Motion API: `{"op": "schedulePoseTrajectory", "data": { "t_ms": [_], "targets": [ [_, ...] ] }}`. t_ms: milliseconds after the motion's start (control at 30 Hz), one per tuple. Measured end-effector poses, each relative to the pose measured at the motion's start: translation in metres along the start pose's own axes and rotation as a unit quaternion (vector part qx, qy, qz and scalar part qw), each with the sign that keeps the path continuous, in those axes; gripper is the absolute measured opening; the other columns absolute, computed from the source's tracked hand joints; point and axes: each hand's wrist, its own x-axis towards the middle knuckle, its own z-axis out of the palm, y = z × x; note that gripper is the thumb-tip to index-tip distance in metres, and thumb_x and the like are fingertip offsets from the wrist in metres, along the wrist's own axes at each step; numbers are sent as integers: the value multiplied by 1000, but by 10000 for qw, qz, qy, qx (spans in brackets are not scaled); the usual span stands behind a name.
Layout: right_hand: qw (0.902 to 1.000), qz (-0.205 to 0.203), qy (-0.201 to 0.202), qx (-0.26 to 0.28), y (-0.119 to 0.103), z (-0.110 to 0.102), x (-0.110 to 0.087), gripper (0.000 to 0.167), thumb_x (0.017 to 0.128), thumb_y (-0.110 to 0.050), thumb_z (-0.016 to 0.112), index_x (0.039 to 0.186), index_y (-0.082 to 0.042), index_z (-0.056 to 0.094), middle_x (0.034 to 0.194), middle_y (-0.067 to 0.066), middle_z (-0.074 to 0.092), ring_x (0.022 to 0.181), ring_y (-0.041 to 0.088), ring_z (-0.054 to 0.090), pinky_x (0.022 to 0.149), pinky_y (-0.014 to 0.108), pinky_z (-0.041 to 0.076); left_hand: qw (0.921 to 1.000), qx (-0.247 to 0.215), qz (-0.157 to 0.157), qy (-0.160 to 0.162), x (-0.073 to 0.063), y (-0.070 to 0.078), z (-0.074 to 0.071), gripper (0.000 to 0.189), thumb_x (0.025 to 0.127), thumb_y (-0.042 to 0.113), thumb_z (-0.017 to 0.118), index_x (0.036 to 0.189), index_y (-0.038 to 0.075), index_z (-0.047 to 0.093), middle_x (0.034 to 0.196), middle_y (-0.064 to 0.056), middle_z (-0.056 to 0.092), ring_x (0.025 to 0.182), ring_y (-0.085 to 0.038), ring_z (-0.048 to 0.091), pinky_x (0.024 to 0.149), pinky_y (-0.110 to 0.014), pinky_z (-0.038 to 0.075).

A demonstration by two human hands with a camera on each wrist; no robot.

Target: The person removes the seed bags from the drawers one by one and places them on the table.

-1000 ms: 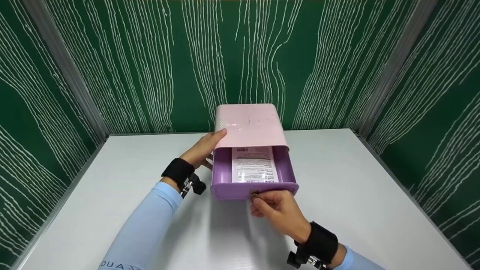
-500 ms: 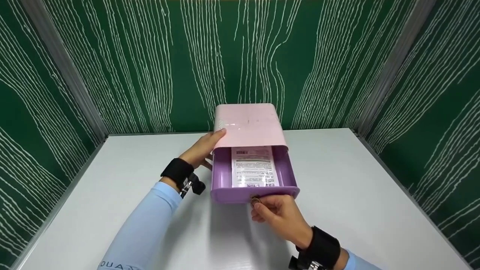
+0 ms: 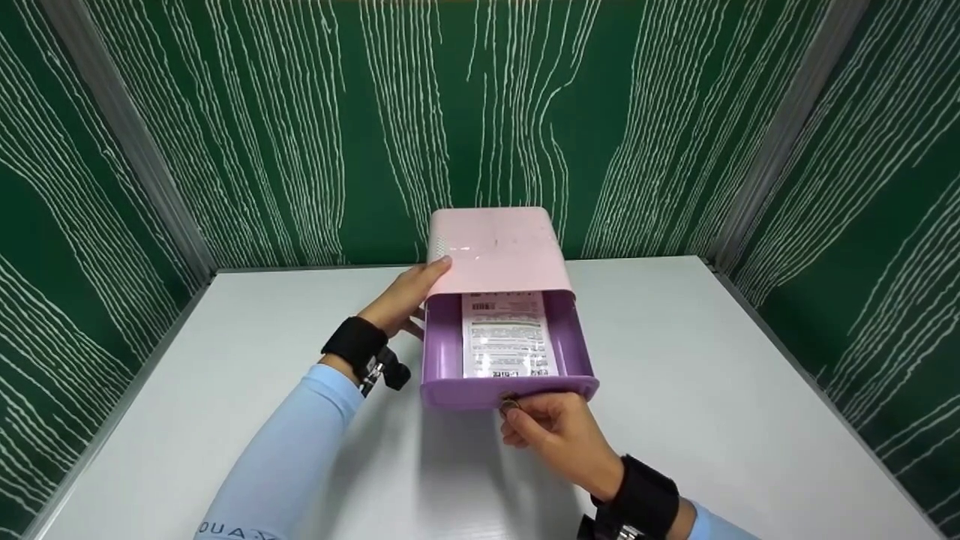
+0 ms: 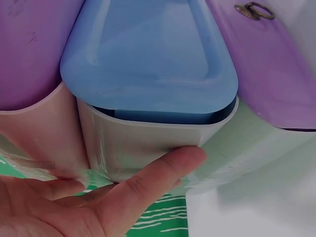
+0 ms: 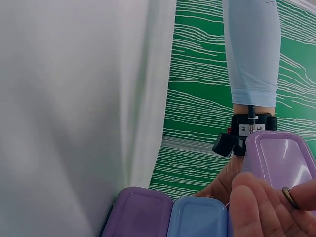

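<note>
A small drawer unit with a pink top casing (image 3: pixel 499 251) has its top purple drawer (image 3: pixel 457 394) pulled out toward me. In it lies a flat white packet (image 3: pixel 508 337) printed with text, its far end hidden beneath the casing. My right hand (image 3: pixel 562 431) pinches the brass ring pull (image 3: pixel 509 405) on the drawer's front between thumb and fingers. My left hand (image 3: pixel 403 300) rests against the unit's left side, thumb at the top edge. The left wrist view shows its extended fingers touching the side, by the middle cream casing (image 4: pixel 131 140).
Below the top drawer, a blue drawer (image 4: pixel 153 59) and another purple drawer (image 4: pixel 276 64) in a green casing (image 4: pixel 232 143) are pushed in. The unit stands on a white table (image 3: pixel 720 360), near its back edge. Green walls (image 3: pixel 262 135) with white lines enclose the table.
The top purple drawer has slid further out toward me, with my right hand on its ring pull, showing more of the packet. My left hand has stayed in place.
</note>
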Motion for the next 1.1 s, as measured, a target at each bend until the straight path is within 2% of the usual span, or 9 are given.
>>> {"op": "schedulePoseTrajectory", "data": {
  "t_ms": [267, 333, 433, 567, 767, 900, 1000, 1100],
  "targets": [
    [9997, 200, 51, -141, -3, 3, -1, 22, 105, -2, 67, 95, 14, 77, 85, 31, 76, 73, 7, 77, 70, 30, 67, 9999, -8, -59, 93, -5, 3, -1, 88, 106, 72, 44, 168, 10, 33, 150, -23, 57, 114, -49, 69, 80, -58, 65],
    [9995, 236, 38, -203, -4, 3, -2, 23, 105, -5, 69, 92, 11, 78, 83, 30, 76, 70, 8, 77, 68, 30, 67, 9998, 55, -70, 184, -7, 3, -2, 89, 106, 71, 45, 168, 8, 33, 152, -24, 55, 117, -50, 68, 82, -59, 65],
    [9994, 220, 8, -254, -6, 2, -4, 25, 105, -8, 70, 89, 9, 79, 79, 28, 76, 67, 9, 75, 65, 30, 66, 9991, 139, -46, 393, -9, 5, -3, 88, 107, 68, 45, 167, 4, 31, 156, -25, 50, 126, -50, 65, 93, -64, 62],
    [9996, 75, 24, -261, -11, 1, -7, 25, 105, -7, 70, 88, 9, 79, 74, 24, 75, 63, 4, 72, 61, 31, 65, 9978, 104, 130, 648, -14, 14, -3, 81, 112, 62, 38, 166, 1, 30, 158, -25, 47, 135, -50, 61, 105, -68, 56],
    [9993, -323, 3, -214, -28, -2, -12, 24, 106, -3, 67, 89, 9, 78, 73, 25, 74, 63, 4, 73, 59, 32, 65, 9940, 17, 497, 977, -27, 32, -4, 73, 115, 55, 35, 161, -2, 38, 158, -26, 48, 139, -51, 59, 109, -68, 54],
    [9977, -657, 46, -157, -47, -8, -11, 22, 106, 1, 65, 89, 10, 78, 73, 25, 74, 64, 4, 73, 58, 32, 65, 9881, 298, 755, 1310, -39, 43, -7, 66, 115, 53, 37, 149, -2, 51, 145, -23, 57, 133, -44, 62, 101, -52, 58],
    [9951, -961, 120, -182, -61, -15, -10, 22, 104, 5, 63, 88, 10, 77, 73, 25, 74, 64, 3, 73, 57, 31, 64, 9809, 525, 972, 1600, -48, 50, -9, 60, 116, 51, 39, 138, -1, 58, 130, -18, 61, 125, -39, 66, 89, -38, 54],
    [9919, -1241, 224, -161, -75, -24, -8, 20, 103, 9, 62, 89, 12, 76, 74, 23, 75, 64, 3, 73, 57, 29, 63, 9736, 679, 1196, 1823, -56, 58, -10, 54, 116, 47, 44, 132, -2, 62, 125, -17, 65, 120, -37, 68, 91, -37, 53]
  ]
}}
